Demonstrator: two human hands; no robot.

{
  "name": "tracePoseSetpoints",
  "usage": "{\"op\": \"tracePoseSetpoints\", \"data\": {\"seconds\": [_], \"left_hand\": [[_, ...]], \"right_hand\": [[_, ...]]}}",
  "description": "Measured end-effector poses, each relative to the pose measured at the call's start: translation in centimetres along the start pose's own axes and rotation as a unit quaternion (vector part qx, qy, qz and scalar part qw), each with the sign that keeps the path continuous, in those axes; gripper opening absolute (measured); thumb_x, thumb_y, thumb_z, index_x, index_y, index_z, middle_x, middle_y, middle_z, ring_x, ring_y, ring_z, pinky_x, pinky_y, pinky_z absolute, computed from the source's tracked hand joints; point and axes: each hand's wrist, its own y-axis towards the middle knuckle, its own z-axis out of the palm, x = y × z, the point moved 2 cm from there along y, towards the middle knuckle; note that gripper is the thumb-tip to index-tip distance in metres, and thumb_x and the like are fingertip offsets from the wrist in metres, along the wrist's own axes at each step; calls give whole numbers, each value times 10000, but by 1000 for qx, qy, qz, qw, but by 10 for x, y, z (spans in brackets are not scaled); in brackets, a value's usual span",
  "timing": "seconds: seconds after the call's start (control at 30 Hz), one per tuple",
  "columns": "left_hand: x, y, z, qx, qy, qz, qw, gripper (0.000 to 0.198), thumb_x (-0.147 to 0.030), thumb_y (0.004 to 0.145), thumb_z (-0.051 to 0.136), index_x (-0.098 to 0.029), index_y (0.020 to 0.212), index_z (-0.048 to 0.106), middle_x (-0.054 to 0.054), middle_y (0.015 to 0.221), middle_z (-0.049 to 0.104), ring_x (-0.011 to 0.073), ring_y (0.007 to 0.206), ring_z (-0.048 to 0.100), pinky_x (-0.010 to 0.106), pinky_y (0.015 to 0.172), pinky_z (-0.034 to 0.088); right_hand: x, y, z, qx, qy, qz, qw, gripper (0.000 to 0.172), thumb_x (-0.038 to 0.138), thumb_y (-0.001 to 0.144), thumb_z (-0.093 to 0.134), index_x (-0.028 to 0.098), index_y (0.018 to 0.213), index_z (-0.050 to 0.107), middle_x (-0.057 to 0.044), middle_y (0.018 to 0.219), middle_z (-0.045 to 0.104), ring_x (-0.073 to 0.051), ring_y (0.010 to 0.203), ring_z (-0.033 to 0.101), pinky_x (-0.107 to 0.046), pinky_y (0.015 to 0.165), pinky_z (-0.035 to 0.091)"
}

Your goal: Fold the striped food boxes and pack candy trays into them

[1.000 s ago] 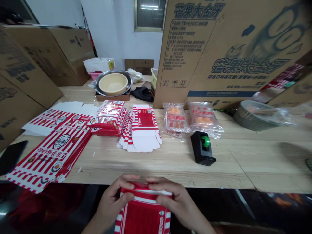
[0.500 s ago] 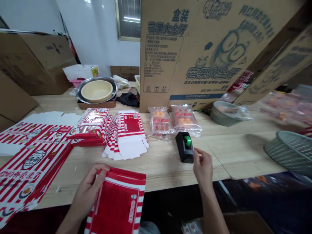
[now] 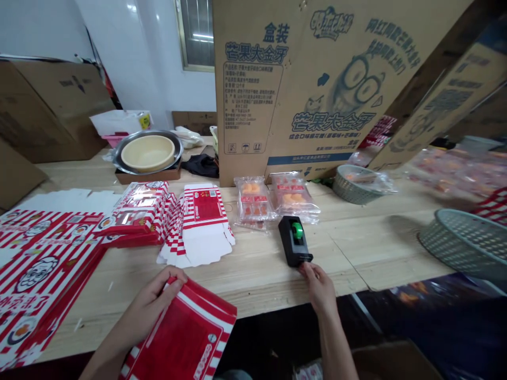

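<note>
Left hand (image 3: 148,306) clasping a red-and-white striped carton blank (image 3: 182,332) by its edge, fingers curled closed, left of a black tape dispenser (image 3: 295,240), right hand (image 3: 319,287) with fingers bunched narrow, apparently touching the dispenser's near end

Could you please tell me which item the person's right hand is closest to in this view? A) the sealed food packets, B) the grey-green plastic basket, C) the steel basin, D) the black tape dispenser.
D: the fingers of the right hand are at the front end of the black tape dispenser.
</note>
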Motion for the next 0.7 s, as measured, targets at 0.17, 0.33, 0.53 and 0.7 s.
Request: {"op": "tracePoseSetpoints", "data": {"seconds": [0.17, 0.33, 0.53, 0.7], "left_hand": [[-19, 3, 2, 6, -20, 6, 1000, 283, -486, 847, 402, -212, 821, 469, -36, 737, 458, 111, 657, 428, 191, 615, 371], [-36, 10, 12, 92, 36, 17, 995, 238, -406, 863, 395, -192, 814, 488, -32, 742, 463, 114, 695, 438, 208, 683, 373], [-53, 9, 24, 161, 42, 51, 985, 171, -315, 876, 387, -194, 828, 498, -23, 794, 516, 120, 763, 481, 214, 745, 387], [-57, 2, 28, 170, 48, 58, 983, 153, -286, 857, 413, -188, 836, 528, 2, 836, 559, 133, 785, 510, 235, 755, 415]], "right_hand": [[5, -17, 5, 26, -29, 26, 999, 481, 608, 534, 644, 152, 651, 544, -42, 529, 582, -169, 494, 555, -273, 491, 452], [78, -84, 43, 273, -27, -52, 960, 370, 490, 771, 538, 137, 871, 584, 16, 621, 492, -60, 413, 370, -195, 399, 327], [169, -132, 97, 644, -99, -212, 728, 621, 238, 874, 460, 235, 1413, 152, 29, 675, 481, -87, 582, 429, -189, 551, 364], [162, -128, 113, 683, -97, -143, 710, 737, 246, 783, 606, 233, 1400, 203, 78, 556, 395, -67, 489, 321, -167, 450, 265]]}}
